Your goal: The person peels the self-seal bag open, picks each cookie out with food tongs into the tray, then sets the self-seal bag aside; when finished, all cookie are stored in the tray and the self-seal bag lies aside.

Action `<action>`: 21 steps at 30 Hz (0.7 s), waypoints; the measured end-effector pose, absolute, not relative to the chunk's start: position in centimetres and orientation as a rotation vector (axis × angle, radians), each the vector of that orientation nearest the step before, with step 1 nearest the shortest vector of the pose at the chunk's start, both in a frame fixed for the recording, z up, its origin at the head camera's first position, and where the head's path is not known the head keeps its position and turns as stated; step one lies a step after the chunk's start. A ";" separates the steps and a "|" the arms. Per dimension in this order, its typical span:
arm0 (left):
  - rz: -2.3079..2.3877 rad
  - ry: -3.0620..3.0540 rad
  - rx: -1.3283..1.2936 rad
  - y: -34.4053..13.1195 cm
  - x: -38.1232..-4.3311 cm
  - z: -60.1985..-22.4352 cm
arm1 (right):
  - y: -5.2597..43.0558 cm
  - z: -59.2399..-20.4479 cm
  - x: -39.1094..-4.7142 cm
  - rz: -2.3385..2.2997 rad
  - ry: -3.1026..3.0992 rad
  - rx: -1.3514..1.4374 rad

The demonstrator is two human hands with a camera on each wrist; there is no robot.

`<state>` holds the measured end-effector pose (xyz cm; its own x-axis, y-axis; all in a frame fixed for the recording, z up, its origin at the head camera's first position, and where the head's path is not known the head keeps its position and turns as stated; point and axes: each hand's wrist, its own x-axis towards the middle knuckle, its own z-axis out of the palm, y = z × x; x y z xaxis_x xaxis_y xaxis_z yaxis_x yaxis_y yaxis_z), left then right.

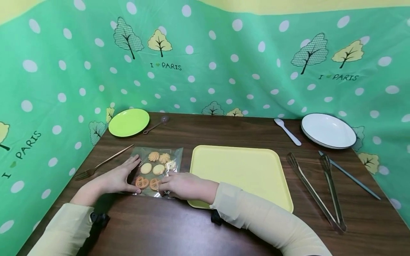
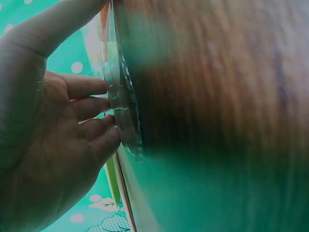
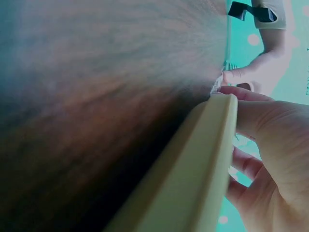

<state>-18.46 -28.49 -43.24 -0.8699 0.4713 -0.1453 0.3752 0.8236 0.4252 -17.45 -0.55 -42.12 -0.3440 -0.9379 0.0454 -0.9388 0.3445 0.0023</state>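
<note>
A clear plastic bag (image 1: 177, 153) of several cookies (image 1: 158, 169), some swirled, some round and some pretzel-shaped, lies flat on the table. My left hand (image 1: 119, 177) rests along the bag's left side, thumb and fingers spread. In the left wrist view, its fingertips touch the edge of the clear bag (image 2: 124, 108). From the right, my right hand (image 1: 184, 185) lays its loosely bent fingers on the lower right part of the bag. The wrist above it crosses the yellow tray (image 1: 237, 167). In the right wrist view, the tray's rim (image 3: 193, 169) hides part of that hand.
A copper-coloured fork (image 1: 104, 161) lies left of the bag. Behind are a green plate (image 1: 129, 122) and a brown spoon (image 1: 157, 124). To the right are metal tongs (image 1: 315, 192), a blue stick-like utensil (image 1: 353, 179), a white spoon (image 1: 287, 132) and white plates (image 1: 328, 129).
</note>
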 end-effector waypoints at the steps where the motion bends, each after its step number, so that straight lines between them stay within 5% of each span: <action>1: 0.569 2.766 0.657 -28.6 -18.4 -43.3 | -0.6 -42.2 -17.5 0.047 -2.545 1.785; 21: 0.547 2.777 0.664 -28.4 -18.2 -43.0 | 0.7 -41.6 -17.5 -0.036 -2.482 1.773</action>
